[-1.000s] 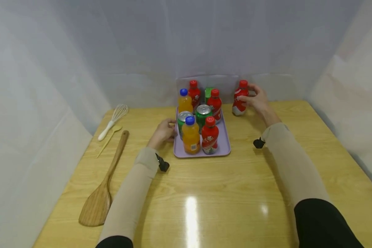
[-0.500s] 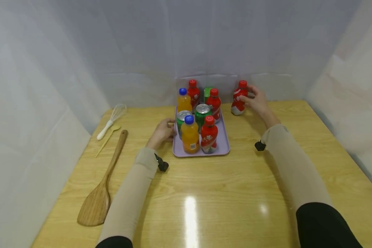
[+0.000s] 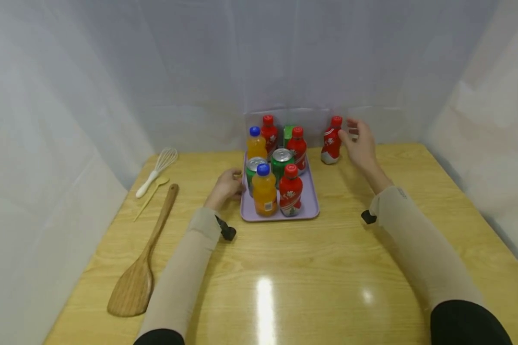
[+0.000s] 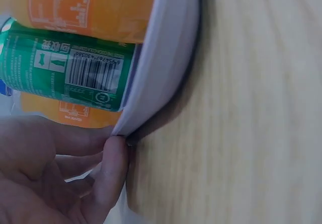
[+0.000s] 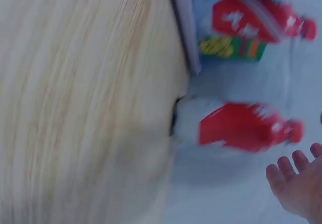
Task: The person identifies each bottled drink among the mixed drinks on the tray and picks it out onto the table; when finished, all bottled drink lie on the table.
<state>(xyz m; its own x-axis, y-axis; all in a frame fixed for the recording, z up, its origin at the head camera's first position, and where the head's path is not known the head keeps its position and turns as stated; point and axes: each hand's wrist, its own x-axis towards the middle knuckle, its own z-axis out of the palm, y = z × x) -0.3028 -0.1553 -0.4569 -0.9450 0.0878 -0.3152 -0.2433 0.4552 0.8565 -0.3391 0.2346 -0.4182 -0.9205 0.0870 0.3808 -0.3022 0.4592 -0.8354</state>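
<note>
The right hand is spread, its fingers apart and clear of the red bottle, which stands on the counter just beyond the tray's right edge. The left hand pinches the rim of the lilac tray between thumb and finger. A green can on the tray shows a barcode and fine white print. The red bottle has a red cap, white marks and a pale base; its lettering is too blurred to read.
</note>
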